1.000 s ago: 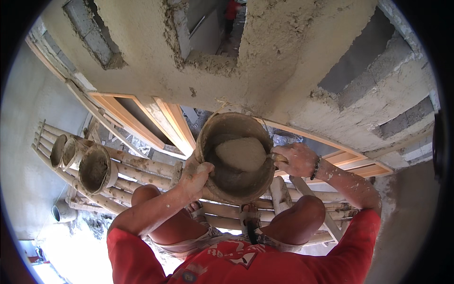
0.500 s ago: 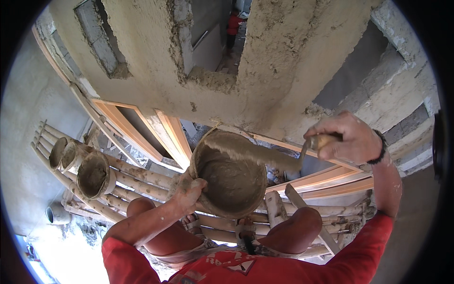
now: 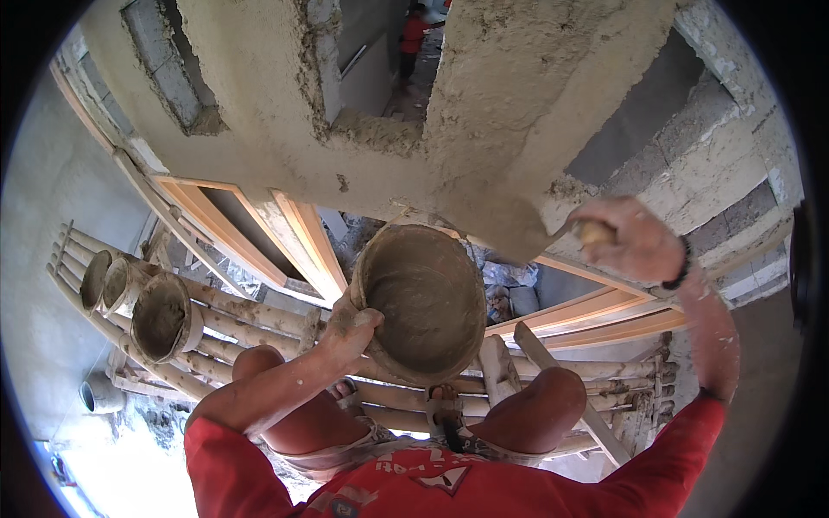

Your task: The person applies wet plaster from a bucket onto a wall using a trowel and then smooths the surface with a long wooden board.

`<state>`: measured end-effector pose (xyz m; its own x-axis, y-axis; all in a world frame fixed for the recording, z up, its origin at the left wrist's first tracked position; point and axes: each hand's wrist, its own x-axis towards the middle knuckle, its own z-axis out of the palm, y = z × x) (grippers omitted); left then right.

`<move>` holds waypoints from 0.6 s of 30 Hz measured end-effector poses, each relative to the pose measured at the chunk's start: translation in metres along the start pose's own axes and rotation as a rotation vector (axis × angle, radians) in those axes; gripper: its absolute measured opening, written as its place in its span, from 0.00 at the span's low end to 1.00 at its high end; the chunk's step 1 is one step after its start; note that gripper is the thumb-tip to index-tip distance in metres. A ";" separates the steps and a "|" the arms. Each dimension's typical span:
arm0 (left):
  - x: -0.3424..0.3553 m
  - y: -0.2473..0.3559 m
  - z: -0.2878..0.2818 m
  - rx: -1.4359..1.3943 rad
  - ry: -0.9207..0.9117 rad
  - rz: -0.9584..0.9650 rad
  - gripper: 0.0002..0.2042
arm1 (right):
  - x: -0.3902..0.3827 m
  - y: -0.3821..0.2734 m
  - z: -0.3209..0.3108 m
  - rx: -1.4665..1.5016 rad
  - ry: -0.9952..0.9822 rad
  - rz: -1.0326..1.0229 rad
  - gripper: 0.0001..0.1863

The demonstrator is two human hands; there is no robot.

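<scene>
My left hand (image 3: 351,332) grips the near-left rim of a bucket (image 3: 477,298), its thumb over the edge. Wet grey mortar (image 3: 414,302) lies inside the bucket. In my right hand (image 3: 635,237) is the wooden handle of a trowel (image 3: 509,226), its fingers wrapped round it. The trowel's blade, coated in mortar and blurred by motion, lies close to the plastered wall (image 3: 380,177), above and right of the bucket. Whether the blade touches the wall I cannot tell.
I squat on a scaffold of wooden poles (image 3: 246,332). Several mortar-stained buckets (image 3: 162,318) stand on it at left. Orange-brown wooden frames (image 3: 596,312) lie below the wall. Through a wall opening, a person in red (image 3: 414,36) is at a distance. A plank (image 3: 574,393) slants beside my right knee.
My right hand has moved the trowel from over the bucket's far rim up and right to the wall. My left hand still holds the rim; the view has shifted slightly.
</scene>
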<state>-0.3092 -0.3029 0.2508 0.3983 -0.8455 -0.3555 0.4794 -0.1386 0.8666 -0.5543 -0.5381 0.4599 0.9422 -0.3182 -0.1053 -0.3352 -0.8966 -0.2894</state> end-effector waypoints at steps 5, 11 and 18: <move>0.004 0.003 0.006 0.091 -0.010 0.029 0.21 | 0.015 -0.021 0.099 -0.588 -0.114 0.076 0.16; 0.001 0.012 0.014 0.028 -0.040 -0.020 0.25 | 0.039 -0.001 0.175 -0.350 -0.337 0.031 0.18; 0.004 0.009 0.014 0.076 0.022 0.020 0.15 | 0.024 0.009 0.199 0.154 -0.124 0.037 0.20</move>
<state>-0.3142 -0.3145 0.2623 0.4250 -0.8369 -0.3449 0.4107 -0.1613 0.8974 -0.5355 -0.4927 0.2652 0.9248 -0.3013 -0.2322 -0.3750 -0.8243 -0.4241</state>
